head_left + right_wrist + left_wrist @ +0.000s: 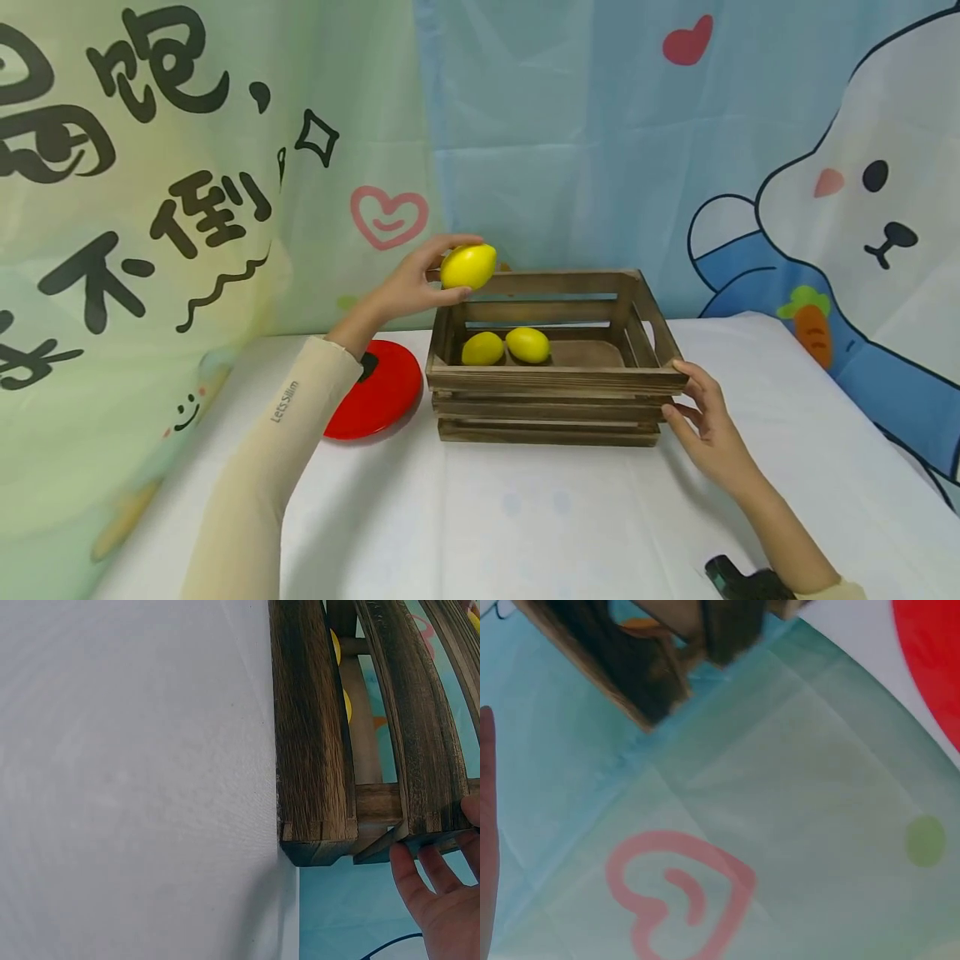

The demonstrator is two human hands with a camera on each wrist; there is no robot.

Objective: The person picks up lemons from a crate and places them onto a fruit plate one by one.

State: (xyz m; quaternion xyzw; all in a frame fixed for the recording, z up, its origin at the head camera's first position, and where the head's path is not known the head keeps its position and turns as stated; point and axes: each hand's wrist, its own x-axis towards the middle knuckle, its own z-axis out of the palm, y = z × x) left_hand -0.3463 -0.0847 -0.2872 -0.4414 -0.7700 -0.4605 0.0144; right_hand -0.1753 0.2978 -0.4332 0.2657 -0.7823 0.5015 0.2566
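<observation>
A: Largest item?
B: Table (570, 517), white-covered, backed by a printed curtain (187, 167). Broad bare stretch of cloth in front of the crate and to its right; less room at left, taken up by the plate.

A: Container and contents?
B: Slatted wooden crate (551, 392), open-topped, set near the table's middle. Two lemons inside (507, 347), side by side toward the left end, apparently touching; right half of the floor bare. Seen in the right wrist view only as yellow slivers between the slats (339, 675).

A: Beside the crate?
B: Red plate (378, 390), flat on the cloth just left of the crate, partly covered by the forearm; nothing seen on its visible part.

A: Hands?
B: Left hand (408, 287) raised over the crate's back left corner, fingers and thumb curled round a third lemon (468, 266), held clear of the rim. Right hand (705, 421) at the crate's front right corner, fingers fairly straight, tips laid against the top slat's end (431, 829).

A: Hidden or cut off?
B: Held lemon absent from the left wrist view; only a fingertip edge at the frame's left, blurred crate corner (641, 660), plate's rim (934, 660). Small dark object (731, 577) at the bottom edge, cut off, not identifiable.
</observation>
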